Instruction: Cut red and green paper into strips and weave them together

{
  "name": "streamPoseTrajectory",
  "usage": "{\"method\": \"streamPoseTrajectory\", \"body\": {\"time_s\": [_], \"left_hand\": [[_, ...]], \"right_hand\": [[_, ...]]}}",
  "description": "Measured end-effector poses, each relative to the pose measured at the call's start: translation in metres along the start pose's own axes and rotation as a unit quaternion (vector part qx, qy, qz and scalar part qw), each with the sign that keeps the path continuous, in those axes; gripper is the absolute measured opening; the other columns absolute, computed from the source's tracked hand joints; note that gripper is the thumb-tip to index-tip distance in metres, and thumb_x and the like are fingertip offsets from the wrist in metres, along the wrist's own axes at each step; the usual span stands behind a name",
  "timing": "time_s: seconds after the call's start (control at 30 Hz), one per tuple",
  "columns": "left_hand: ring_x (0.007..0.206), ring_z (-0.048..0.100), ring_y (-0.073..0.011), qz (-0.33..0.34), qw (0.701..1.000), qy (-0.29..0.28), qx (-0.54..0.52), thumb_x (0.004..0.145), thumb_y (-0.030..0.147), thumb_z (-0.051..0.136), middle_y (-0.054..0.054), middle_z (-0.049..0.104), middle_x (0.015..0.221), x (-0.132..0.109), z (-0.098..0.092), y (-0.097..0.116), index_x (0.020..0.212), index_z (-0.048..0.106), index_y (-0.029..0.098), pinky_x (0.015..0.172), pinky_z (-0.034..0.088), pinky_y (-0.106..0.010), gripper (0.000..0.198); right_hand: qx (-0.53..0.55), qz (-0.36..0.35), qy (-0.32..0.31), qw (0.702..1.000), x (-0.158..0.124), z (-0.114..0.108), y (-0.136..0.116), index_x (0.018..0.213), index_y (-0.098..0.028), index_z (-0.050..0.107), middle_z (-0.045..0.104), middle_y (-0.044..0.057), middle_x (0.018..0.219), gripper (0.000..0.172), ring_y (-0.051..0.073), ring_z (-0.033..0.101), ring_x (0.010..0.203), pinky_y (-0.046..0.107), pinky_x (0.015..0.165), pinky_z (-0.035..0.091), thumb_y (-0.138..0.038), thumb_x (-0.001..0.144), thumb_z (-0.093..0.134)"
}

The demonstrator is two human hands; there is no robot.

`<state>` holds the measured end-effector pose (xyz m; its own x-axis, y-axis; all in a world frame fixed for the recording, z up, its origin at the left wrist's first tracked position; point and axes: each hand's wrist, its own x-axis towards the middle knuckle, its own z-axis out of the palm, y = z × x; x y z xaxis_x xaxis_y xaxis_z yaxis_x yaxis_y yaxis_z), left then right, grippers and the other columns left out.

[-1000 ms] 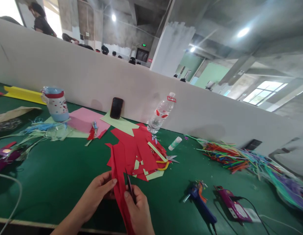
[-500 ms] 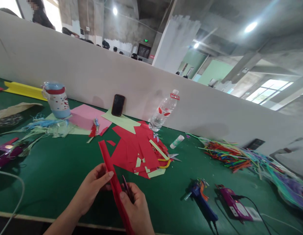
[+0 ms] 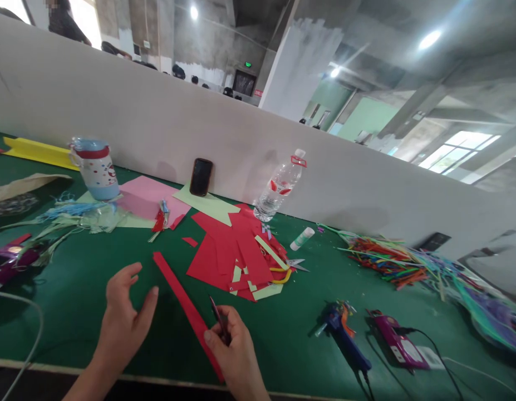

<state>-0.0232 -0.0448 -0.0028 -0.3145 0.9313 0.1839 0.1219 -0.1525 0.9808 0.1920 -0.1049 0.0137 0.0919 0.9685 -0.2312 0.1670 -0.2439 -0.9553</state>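
A long, narrow red paper strip (image 3: 180, 295) slants across the near part of the green table, its far end loose. My right hand (image 3: 236, 348) is closed, the thumb against the strip's near part. Between the same fingers is a slim dark pointed tool (image 3: 215, 312), its tip toward the far side; its exact kind is unclear. To the left of the strip, my left hand (image 3: 126, 314) is open, thumb and fingers apart, touching nothing. Beyond both hands lies a heap of red paper pieces (image 3: 216, 245), with yellow-handled scissors (image 3: 297, 264) at its right side.
A water bottle (image 3: 278, 189), a phone (image 3: 201, 177) and a light-blue-lidded cup (image 3: 97, 172) stand near the partition. A glue stick (image 3: 302, 238) lies right of the papers. Further right are a blue glue gun (image 3: 347, 340), a corded purple device (image 3: 397, 341) and colourful strips (image 3: 383, 259).
My left hand has let go of the red paper strip and moved left, opening. The strip's far end has dropped lower and to the left. My right hand has stayed nearly in place.
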Motion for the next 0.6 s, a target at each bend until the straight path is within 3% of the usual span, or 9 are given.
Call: {"method": "streamPoseTrajectory", "body": {"time_s": [0.07, 0.1, 0.17, 0.2, 0.23, 0.33, 0.43, 0.53, 0.6], "left_hand": [[0.141, 0.040, -0.0307, 0.104, 0.984, -0.104, 0.097, 0.081, 0.031, 0.069, -0.003, 0.063, 0.134, -0.007, -0.005, -0.001, 0.116, 0.068, 0.032, 0.122, 0.019, -0.053, 0.035], [0.142, 0.040, -0.0301, 0.174, 0.956, -0.171, 0.164, 0.083, 0.026, 0.067, 0.000, 0.066, 0.133, -0.010, -0.006, -0.002, 0.116, 0.069, 0.035, 0.123, 0.014, -0.053, 0.035], [0.143, 0.040, -0.0287, 0.300, 0.870, -0.269, 0.286, 0.085, 0.017, 0.061, 0.004, 0.067, 0.134, -0.014, -0.004, -0.006, 0.124, 0.065, 0.041, 0.123, 0.003, -0.055, 0.046], [0.141, 0.042, -0.0279, 0.338, 0.836, -0.291, 0.319, 0.086, 0.015, 0.059, 0.005, 0.067, 0.133, -0.014, -0.002, -0.009, 0.126, 0.063, 0.042, 0.122, 0.000, -0.055, 0.049], [0.138, 0.048, -0.0267, 0.353, 0.823, -0.300, 0.329, 0.086, 0.012, 0.058, 0.006, 0.071, 0.128, -0.014, -0.001, -0.012, 0.125, 0.064, 0.042, 0.122, 0.000, -0.053, 0.049], [0.116, 0.065, -0.0210, 0.343, 0.829, -0.316, 0.309, 0.085, 0.008, 0.055, 0.006, 0.077, 0.111, -0.006, 0.002, -0.020, 0.118, 0.068, 0.041, 0.118, 0.023, -0.043, 0.048], [0.096, 0.072, -0.0194, 0.315, 0.848, -0.307, 0.296, 0.086, 0.014, 0.054, 0.004, 0.079, 0.103, 0.002, 0.000, -0.020, 0.115, 0.070, 0.037, 0.098, 0.044, -0.035, 0.040], [0.083, 0.074, -0.0222, 0.265, 0.885, -0.256, 0.283, 0.093, 0.032, 0.053, 0.000, 0.080, 0.091, 0.004, -0.002, -0.009, 0.102, 0.074, 0.031, 0.084, 0.050, -0.035, 0.023], [0.082, 0.074, -0.0227, 0.229, 0.908, -0.214, 0.279, 0.095, 0.042, 0.050, -0.002, 0.080, 0.093, 0.003, -0.001, 0.004, 0.099, 0.073, 0.030, 0.078, 0.053, -0.032, 0.027]], "right_hand": [[0.020, 0.010, -0.017, 1.000, 0.001, 0.001, -0.003, 0.108, -0.020, 0.060, 0.056, -0.006, 0.069, 0.038, 0.013, 0.051, 0.062, 0.023, 0.059, 0.041, -0.033, 0.074, 0.071], [0.034, 0.016, -0.030, 0.999, 0.001, 0.002, -0.004, 0.108, -0.020, 0.058, 0.055, -0.007, 0.068, 0.039, 0.012, 0.049, 0.060, 0.022, 0.058, 0.039, -0.034, 0.074, 0.072], [0.069, 0.025, -0.058, 0.996, 0.001, 0.002, -0.006, 0.108, -0.020, 0.056, 0.054, -0.008, 0.066, 0.043, 0.010, 0.046, 0.056, 0.021, 0.054, 0.036, -0.037, 0.074, 0.074], [0.089, 0.028, -0.068, 0.993, 0.001, 0.001, -0.006, 0.109, -0.020, 0.056, 0.054, -0.008, 0.066, 0.045, 0.009, 0.044, 0.055, 0.020, 0.053, 0.035, -0.039, 0.074, 0.076], [0.111, 0.030, -0.072, 0.991, 0.000, -0.001, -0.006, 0.109, -0.019, 0.056, 0.054, -0.009, 0.066, 0.048, 0.008, 0.043, 0.054, 0.019, 0.052, 0.033, -0.041, 0.073, 0.078], [0.195, 0.047, -0.056, 0.978, 0.001, -0.012, -0.007, 0.107, -0.019, 0.059, 0.052, -0.009, 0.065, 0.054, 0.005, 0.038, 0.049, 0.017, 0.048, 0.027, -0.045, 0.067, 0.085], [0.286, 0.071, -0.011, 0.956, 0.005, -0.030, -0.010, 0.106, -0.020, 0.062, 0.052, -0.009, 0.063, 0.059, 0.003, 0.029, 0.043, 0.016, 0.042, 0.020, -0.053, 0.064, 0.086], [0.337, 0.053, 0.046, 0.939, 0.010, -0.041, -0.013, 0.103, -0.019, 0.064, 0.055, -0.006, 0.064, 0.058, 0.002, 0.019, 0.042, 0.017, 0.040, 0.015, -0.062, 0.067, 0.082], [0.321, 0.034, 0.060, 0.945, 0.013, -0.038, -0.013, 0.097, -0.018, 0.065, 0.058, -0.004, 0.067, 0.057, 0.001, 0.019, 0.043, 0.017, 0.040, 0.015, -0.061, 0.066, 0.083]]}}
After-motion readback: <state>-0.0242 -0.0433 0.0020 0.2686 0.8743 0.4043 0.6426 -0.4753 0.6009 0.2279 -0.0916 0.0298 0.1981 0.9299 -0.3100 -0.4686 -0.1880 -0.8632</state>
